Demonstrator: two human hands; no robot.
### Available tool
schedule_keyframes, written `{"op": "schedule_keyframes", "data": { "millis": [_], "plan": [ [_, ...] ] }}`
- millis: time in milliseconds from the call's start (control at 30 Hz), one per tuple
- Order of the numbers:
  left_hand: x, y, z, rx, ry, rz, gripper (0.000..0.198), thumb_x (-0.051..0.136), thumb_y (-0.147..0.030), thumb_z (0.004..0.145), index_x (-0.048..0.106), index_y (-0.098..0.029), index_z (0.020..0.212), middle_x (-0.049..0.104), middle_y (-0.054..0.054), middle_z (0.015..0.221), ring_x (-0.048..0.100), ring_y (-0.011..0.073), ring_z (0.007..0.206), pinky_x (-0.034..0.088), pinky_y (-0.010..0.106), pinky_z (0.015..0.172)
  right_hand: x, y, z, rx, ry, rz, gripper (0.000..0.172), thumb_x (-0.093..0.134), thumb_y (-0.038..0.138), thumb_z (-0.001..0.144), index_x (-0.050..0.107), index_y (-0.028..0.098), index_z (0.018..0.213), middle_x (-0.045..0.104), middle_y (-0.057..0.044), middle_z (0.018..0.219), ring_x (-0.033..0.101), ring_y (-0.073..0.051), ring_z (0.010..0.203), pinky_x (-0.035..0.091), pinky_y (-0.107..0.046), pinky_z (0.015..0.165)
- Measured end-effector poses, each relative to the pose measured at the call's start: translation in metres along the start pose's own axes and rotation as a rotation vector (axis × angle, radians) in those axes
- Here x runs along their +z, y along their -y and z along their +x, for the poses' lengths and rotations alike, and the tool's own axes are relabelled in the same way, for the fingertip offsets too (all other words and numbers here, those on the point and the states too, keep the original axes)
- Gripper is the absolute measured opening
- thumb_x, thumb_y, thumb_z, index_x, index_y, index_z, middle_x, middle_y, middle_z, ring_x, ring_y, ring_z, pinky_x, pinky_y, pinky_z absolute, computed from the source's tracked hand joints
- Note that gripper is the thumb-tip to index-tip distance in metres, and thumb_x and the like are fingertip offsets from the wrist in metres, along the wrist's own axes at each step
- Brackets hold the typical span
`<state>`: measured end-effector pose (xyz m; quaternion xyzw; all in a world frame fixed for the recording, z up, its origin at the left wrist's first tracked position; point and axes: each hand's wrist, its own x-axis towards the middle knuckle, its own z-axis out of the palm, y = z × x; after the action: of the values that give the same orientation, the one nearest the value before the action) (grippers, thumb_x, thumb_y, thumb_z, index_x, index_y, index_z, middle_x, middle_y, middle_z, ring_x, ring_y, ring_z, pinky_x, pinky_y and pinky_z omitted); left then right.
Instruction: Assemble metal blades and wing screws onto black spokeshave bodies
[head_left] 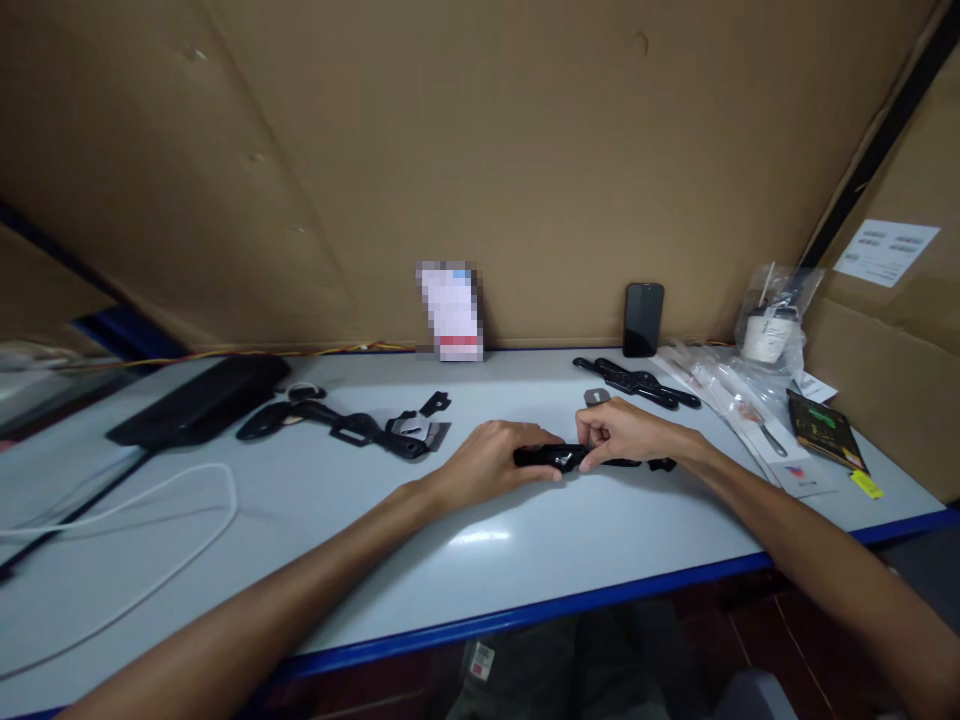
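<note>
A long, glossy black piece is held low over the middle of the white table, in front of me. My left hand grips its left end, fingers on the far side and thumb along the near side. At its right part, my right hand is closed in a pinch, thumb and fingertips against the piece. More black material extends to the right under my right hand; I cannot tell whether it belongs to the same piece. Just behind that hand lies a small grey card with a slot.
Black handled pieces and cards lie left of my hands, near a black case and white cable. Behind stand a lit phone and a dark phone. Right are black pieces, plastic packaging and a cup.
</note>
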<state>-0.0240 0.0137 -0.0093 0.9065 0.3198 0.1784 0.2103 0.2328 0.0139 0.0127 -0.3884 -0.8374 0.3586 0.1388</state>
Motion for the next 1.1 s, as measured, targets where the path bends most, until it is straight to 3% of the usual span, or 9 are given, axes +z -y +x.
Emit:
{"op": "schedule_keyframes", "data": {
  "millis": [167, 333, 600, 833, 933, 1100],
  "plan": [
    [-0.002, -0.005, 0.0, 0.006, 0.015, 0.049, 0.041, 0.067, -0.056, 0.094, 0.074, -0.024, 0.12, 0.08, 0.006, 0.108, 0.073, 0.0241, 0.091, 0.052, 0.034, 0.08, -0.001, 0.014, -0.005, -0.043, -0.056, -0.017, 0.027, 0.081, 0.039, 0.082, 0.068, 0.02, 0.097, 0.055, 0.006, 0.067, 0.05, -0.013, 0.062, 0.034, -0.027, 0.059],
    [-0.002, -0.008, 0.0, 0.008, 0.015, 0.098, 0.038, 0.065, -0.057, 0.096, 0.074, -0.023, 0.109, 0.079, 0.003, 0.095, 0.07, 0.0215, 0.08, 0.046, 0.031, 0.072, 0.012, 0.033, -0.006, -0.035, -0.119, -0.125, 0.012, 0.073, 0.029, 0.09, 0.068, 0.02, 0.083, 0.058, 0.003, 0.068, 0.051, -0.014, 0.064, 0.034, -0.03, 0.064],
    [-0.001, -0.005, 0.0, 0.01, 0.007, 0.087, 0.038, 0.064, -0.056, 0.097, 0.073, -0.023, 0.111, 0.078, 0.003, 0.094, 0.069, 0.0215, 0.08, 0.046, 0.03, 0.072, 0.021, 0.043, -0.007, 0.027, -0.123, -0.348, 0.01, 0.065, 0.029, 0.096, 0.068, 0.021, 0.093, 0.064, -0.003, 0.074, 0.052, -0.019, 0.067, 0.03, -0.034, 0.063],
    [0.001, -0.003, -0.001, 0.027, -0.039, 0.081, 0.04, 0.061, -0.058, 0.097, 0.074, -0.022, 0.108, 0.077, 0.004, 0.09, 0.069, 0.0215, 0.078, 0.048, 0.029, 0.072, 0.043, 0.048, -0.002, 0.234, -0.297, -0.414, 0.014, 0.066, 0.032, 0.093, 0.072, 0.018, 0.093, 0.068, -0.008, 0.079, 0.056, -0.021, 0.07, 0.026, -0.034, 0.061],
    [0.001, -0.005, 0.0, 0.001, -0.038, 0.113, 0.039, 0.06, -0.058, 0.097, 0.074, -0.023, 0.108, 0.077, 0.005, 0.092, 0.07, 0.0221, 0.08, 0.048, 0.029, 0.071, 0.032, 0.043, 0.0, 0.222, -0.337, -0.388, 0.019, 0.067, 0.038, 0.094, 0.074, 0.02, 0.091, 0.07, -0.007, 0.077, 0.058, -0.02, 0.071, 0.029, -0.033, 0.062],
    [0.0, -0.009, 0.002, -0.03, -0.068, 0.162, 0.04, 0.056, -0.057, 0.098, 0.075, -0.024, 0.111, 0.078, 0.007, 0.093, 0.071, 0.0239, 0.083, 0.049, 0.03, 0.07, -0.011, 0.029, -0.006, 0.323, -0.565, -0.516, 0.028, 0.057, 0.042, 0.102, 0.074, 0.02, 0.1, 0.074, -0.008, 0.083, 0.065, -0.023, 0.078, 0.035, -0.033, 0.067]
  ]
}}
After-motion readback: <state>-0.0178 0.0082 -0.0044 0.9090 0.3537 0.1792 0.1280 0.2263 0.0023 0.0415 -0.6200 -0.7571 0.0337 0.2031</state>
